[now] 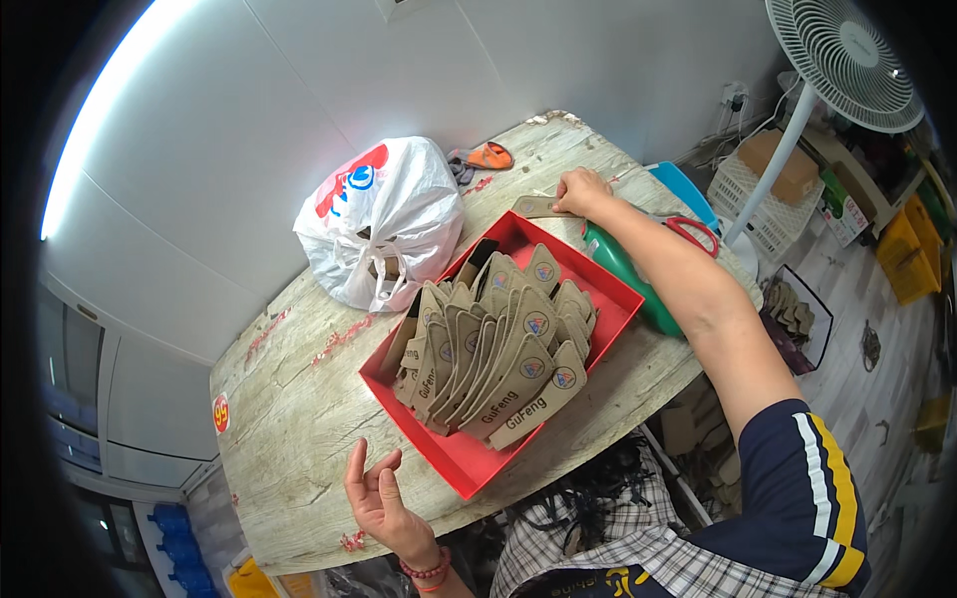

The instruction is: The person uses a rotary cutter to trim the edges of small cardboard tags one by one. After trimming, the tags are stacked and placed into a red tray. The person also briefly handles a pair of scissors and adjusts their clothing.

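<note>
My right hand (583, 192) reaches across the far side of the table, its fingers closed on one end of a khaki fabric tab (536, 206). That tab lies just beyond the far corner of a shallow red box (469, 476). Inside the box, several khaki fabric tabs (498, 339) with pointed ends, round emblems and dark lettering stand tilted in overlapping rows. My left hand (387, 506) is held off the near left corner of the box, fingers apart and holding nothing. A red bead bracelet circles its wrist.
A tied white plastic bag (384, 224) sits behind the box. Right of it are a green bottle-like object (620, 261), partly behind my forearm, red-handled scissors (695, 235) and a blue object (683, 191). An orange item (490, 155) lies farther back. A white fan (847, 60) stands beside the table.
</note>
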`<state>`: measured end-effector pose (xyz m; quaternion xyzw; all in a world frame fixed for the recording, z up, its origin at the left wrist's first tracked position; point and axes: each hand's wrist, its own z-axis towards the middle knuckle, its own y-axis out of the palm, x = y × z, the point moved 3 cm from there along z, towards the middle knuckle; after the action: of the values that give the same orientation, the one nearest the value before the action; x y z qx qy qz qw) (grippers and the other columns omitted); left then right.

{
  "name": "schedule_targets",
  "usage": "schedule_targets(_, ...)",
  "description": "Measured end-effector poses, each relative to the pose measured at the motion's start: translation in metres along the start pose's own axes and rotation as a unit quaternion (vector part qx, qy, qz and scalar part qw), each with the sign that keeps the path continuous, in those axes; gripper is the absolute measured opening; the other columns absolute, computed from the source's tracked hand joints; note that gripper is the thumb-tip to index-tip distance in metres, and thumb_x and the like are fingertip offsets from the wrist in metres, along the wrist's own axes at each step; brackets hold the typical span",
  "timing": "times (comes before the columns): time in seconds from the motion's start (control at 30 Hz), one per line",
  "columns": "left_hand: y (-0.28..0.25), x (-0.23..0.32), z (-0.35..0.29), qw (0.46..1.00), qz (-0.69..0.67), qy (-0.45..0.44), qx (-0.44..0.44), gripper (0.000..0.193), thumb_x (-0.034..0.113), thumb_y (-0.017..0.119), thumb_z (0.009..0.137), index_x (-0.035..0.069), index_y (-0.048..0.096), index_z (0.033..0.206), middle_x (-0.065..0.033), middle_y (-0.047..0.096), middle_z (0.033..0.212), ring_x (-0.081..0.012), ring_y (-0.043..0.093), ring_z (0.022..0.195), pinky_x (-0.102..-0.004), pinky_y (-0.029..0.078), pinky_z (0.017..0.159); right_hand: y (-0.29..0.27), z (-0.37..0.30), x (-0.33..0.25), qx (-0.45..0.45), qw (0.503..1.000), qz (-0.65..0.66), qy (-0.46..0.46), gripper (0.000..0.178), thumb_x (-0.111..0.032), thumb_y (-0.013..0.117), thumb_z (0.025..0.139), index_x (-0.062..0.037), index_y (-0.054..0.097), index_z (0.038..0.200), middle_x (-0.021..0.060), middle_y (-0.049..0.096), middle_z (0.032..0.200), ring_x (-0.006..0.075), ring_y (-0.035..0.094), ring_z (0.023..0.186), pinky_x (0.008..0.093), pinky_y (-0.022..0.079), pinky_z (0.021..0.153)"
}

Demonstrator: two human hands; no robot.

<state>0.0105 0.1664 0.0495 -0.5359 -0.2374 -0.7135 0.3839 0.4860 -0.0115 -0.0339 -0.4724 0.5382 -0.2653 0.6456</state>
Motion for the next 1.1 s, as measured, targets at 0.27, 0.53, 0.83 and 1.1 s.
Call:
schedule_targets(0.27, -0.003, 0.005, 0.001, 0.996, 0.013, 0.064, 0.061, 0.027, 0.002, 0.045, 0.094, -0.007, 0.054, 0.118, -0.0152, 0.062, 0.111, -0.0151, 0.062, 0.087, -0.0296, 0.048, 0.085, -0.013, -0.006, 0.017, 0.167, 0.949, 0.259, -0.062, 0.019, -0.020, 0.076, 0.074, -0.0101, 0.064, 0.085, 0.0054, 0.066, 0.078, 0.0195, 0.062, 0.076, 0.0326, 0.048, 0.071)
schedule_targets(0.53, 0.006, 0.045, -0.035, 0.996, -0.017, 0.039, -0.078, 0.027, 0.003, 0.039, 0.096, -0.005, 0.061, 0.109, -0.0157, 0.065, 0.107, -0.0194, 0.062, 0.091, -0.0330, 0.048, 0.086, -0.087, -0.221, -0.062, -0.040, 0.734, 0.676, -0.054, 0.016, -0.018, 0.059, 0.093, -0.0041, 0.054, 0.096, 0.0032, 0.059, 0.078, 0.0099, 0.055, 0.058, 0.0202, 0.045, 0.051)
schedule_targets(0.83, 0.029, -0.014, -0.155, 0.782, -0.456, -0.355, -0.233, 0.043, 0.018, 0.047, 0.100, 0.003, 0.040, 0.140, -0.0037, 0.049, 0.135, -0.0127, 0.048, 0.118, -0.0268, 0.038, 0.099, 0.037, -0.453, -0.106, -0.170, 0.649, 0.732, 0.115, 0.009, -0.005, 0.061, 0.090, -0.0040, 0.054, 0.085, 0.0050, 0.063, 0.078, 0.0080, 0.058, 0.063, 0.0195, 0.048, 0.057)
schedule_targets(1.1, -0.005, -0.011, -0.169, 0.765, -0.466, -0.379, -0.231, 0.031, 0.020, 0.049, 0.098, -0.002, 0.056, 0.119, -0.0141, 0.054, 0.129, -0.0230, 0.051, 0.119, -0.0398, 0.037, 0.104, 0.047, -0.506, -0.118, -0.028, 0.825, 0.556, -0.099, 0.012, -0.006, 0.064, 0.086, -0.0011, 0.058, 0.095, 0.0095, 0.067, 0.096, 0.0155, 0.066, 0.081, 0.0277, 0.053, 0.072)
